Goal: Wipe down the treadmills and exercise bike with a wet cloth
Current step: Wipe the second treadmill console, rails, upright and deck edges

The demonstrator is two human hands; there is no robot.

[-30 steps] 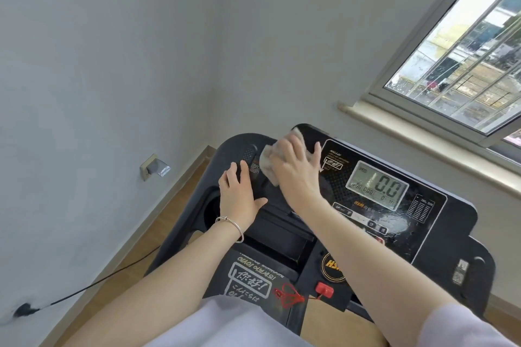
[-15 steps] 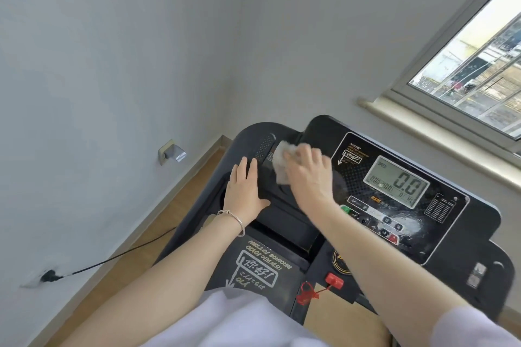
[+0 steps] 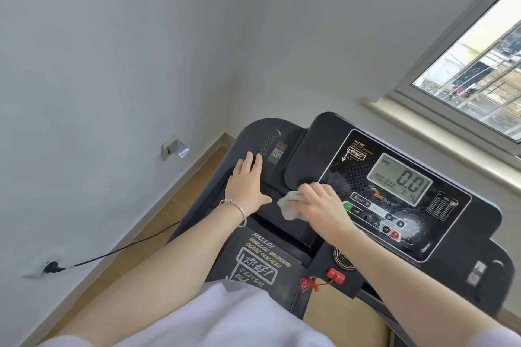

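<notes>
Room corner: pale grey walls, wood floor [image 3: 158, 222] with skirting board, window [image 3: 479, 73] upper right above a light sill [image 3: 437, 135].

Cloth [image 3: 284, 205]: small, whitish, crumpled. Lies at the left edge of the raised display panel [image 3: 479, 220] of the treadmill [image 3: 253, 132], where the panel steps down to the lower black side deck. Most of it is covered by the right hand; a bunched corner sticks out to the left.

Panel: LCD [image 3: 400, 177] reads 0.0. Button row below it, green button [image 3: 348, 205] just beside the right wrist. Swirled smear marks on the glossy face at lower right [image 3: 408, 222]. Red safety key [image 3: 335, 275] with red cord sits on the ledge under the panel.

Clearance: the treadmill's far edge stands near the wall under the sill. A strip of bare floor runs along its left side up to the skirting. A black cable [image 3: 127, 248] crosses that strip to a plug [image 3: 52, 267] in the wall; a second socket [image 3: 173, 146] is further along the same wall.

Right hand [image 3: 318, 203]: fingers curled down over the cloth, grasping it and pressing it to the panel edge.

Left hand [image 3: 246, 180]: released, flat on the side deck, fingers straight and together, thumb spread, fingertips beside the speaker grille [image 3: 269, 141]. Holds nothing. Silver bangle [image 3: 236, 207] on the wrist. The two hands are near each other, not touching.

White garment [image 3: 225, 318] fills the bottom of the view.
</notes>
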